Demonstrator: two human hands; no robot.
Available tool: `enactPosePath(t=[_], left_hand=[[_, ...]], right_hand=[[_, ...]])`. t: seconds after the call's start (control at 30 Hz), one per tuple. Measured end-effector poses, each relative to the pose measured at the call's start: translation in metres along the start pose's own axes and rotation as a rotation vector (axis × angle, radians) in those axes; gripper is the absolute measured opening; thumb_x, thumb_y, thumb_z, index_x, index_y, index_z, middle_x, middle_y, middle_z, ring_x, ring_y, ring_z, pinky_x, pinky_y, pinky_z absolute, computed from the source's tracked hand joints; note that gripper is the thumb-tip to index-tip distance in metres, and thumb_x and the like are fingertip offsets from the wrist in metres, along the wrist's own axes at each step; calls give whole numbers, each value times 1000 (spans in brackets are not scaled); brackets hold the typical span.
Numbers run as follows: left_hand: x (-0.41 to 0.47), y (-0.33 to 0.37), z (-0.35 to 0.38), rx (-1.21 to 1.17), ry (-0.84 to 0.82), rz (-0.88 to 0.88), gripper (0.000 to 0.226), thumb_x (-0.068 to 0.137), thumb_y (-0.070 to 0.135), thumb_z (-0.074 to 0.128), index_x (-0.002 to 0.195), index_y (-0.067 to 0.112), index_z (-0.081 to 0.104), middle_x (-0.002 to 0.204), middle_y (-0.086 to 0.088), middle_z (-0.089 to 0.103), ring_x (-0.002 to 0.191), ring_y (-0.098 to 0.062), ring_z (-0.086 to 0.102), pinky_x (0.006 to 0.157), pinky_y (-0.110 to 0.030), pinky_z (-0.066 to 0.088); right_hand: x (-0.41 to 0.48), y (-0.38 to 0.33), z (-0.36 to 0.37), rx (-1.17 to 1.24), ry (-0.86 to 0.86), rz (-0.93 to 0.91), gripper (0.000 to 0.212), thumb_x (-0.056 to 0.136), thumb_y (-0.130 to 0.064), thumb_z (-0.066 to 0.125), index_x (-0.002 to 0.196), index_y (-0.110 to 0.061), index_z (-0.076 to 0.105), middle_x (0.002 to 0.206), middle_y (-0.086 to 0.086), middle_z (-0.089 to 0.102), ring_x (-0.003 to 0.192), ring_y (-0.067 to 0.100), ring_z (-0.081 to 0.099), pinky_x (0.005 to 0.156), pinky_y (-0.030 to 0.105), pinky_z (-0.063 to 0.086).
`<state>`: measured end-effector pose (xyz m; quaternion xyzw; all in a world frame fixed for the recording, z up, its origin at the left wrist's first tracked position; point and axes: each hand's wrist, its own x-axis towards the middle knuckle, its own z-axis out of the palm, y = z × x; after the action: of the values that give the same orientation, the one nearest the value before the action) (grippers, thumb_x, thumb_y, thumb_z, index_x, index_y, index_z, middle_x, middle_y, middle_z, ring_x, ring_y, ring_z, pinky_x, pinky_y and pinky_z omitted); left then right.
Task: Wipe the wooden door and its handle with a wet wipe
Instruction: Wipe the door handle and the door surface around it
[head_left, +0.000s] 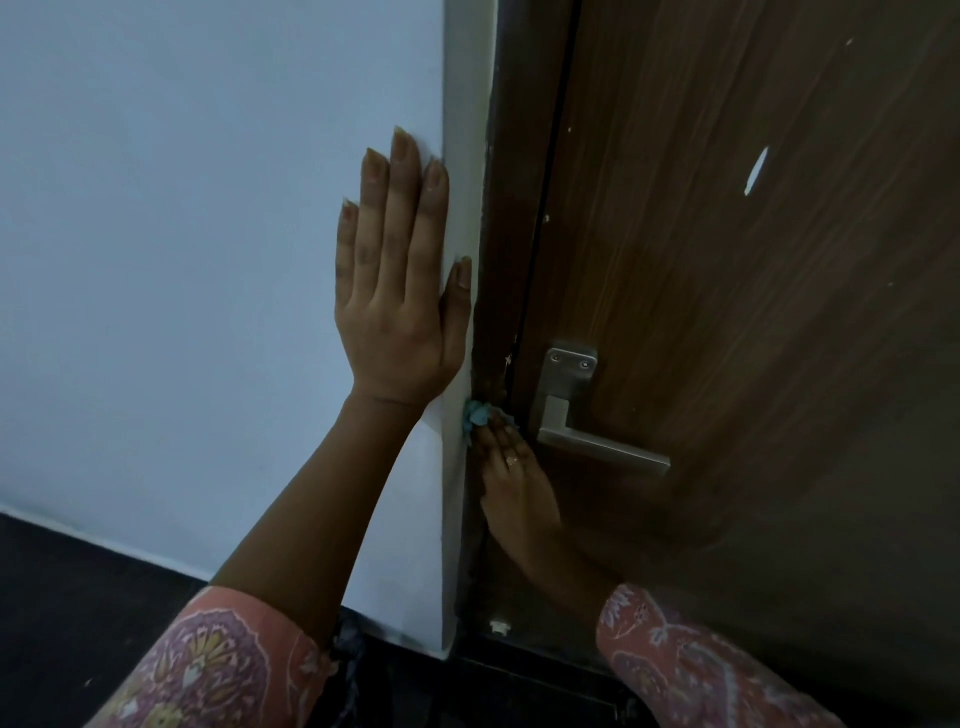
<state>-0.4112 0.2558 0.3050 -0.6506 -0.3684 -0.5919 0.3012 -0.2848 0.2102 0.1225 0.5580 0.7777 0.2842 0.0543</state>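
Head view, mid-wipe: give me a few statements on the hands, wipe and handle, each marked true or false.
1. The left hand lies flat and open on the white wall. True.
2. The right hand holds a bunched blue wet wipe. True.
3. The wipe is pressed on the metal lever handle. False: it sits at the door frame, left of the handle.
4. The wooden door stands wide open. False: it looks closed against the frame.
5. The handle's lever points right. True.
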Motion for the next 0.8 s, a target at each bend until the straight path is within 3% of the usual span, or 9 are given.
enactPosePath(t=[0.13,0.2,0.3,0.37,0.5,0.6,0.7,0.8], left_hand=[[-1,-1,1,-7,15,10,70,91,17,48,146,21,4,139,-21,30,142,-10,1,118,-34,11],[-1,-2,2,5,19,17,69,91,17,48,146,21,5,138,-22,31,142,-10,1,118,-33,10],[-1,-1,2,2,10,0,63,90,16,49,145,15,19,138,-21,29,142,-9,0,118,-34,10],[-1,0,1,4,0,-23,58,90,15,50,141,8,25,139,-20,28,141,-8,0,118,-34,11],[0,1,0,16,-4,-29,59,89,15,51,141,6,25,139,-22,30,142,-10,1,118,-34,11],[0,2,0,15,5,-15,64,90,15,50,145,13,18,140,-21,29,142,-10,1,118,-34,11],[1,0,0,17,0,-1,71,89,15,51,147,20,11,140,-21,27,142,-10,1,118,-34,11],[2,1,0,2,4,-35,56,88,14,52,138,5,28,139,-20,28,141,-8,1,118,-34,11]], right_hand=[[17,10,-4,211,248,94,68,68,-29,76,128,-8,52,133,10,55,126,22,49,112,35,22],[29,11,-11,246,306,129,71,71,-28,74,132,-5,44,135,12,53,128,24,46,114,38,18],[31,11,-8,197,305,124,75,73,-29,72,133,-4,35,136,12,51,129,25,44,114,35,12],[24,11,3,203,251,77,69,75,-29,72,133,-5,42,137,11,51,130,24,43,113,34,12],[0,7,19,-17,74,-89,64,70,-46,72,125,-17,58,136,3,53,128,19,46,112,37,6],[6,12,17,43,199,-47,61,70,-43,73,123,-17,59,133,3,56,126,18,48,112,34,15],[26,14,3,197,289,76,66,79,-34,66,134,-6,43,139,11,48,132,24,41,112,37,14],[32,11,4,269,244,88,69,85,-32,59,140,-6,27,146,12,38,137,25,32,116,35,15]])
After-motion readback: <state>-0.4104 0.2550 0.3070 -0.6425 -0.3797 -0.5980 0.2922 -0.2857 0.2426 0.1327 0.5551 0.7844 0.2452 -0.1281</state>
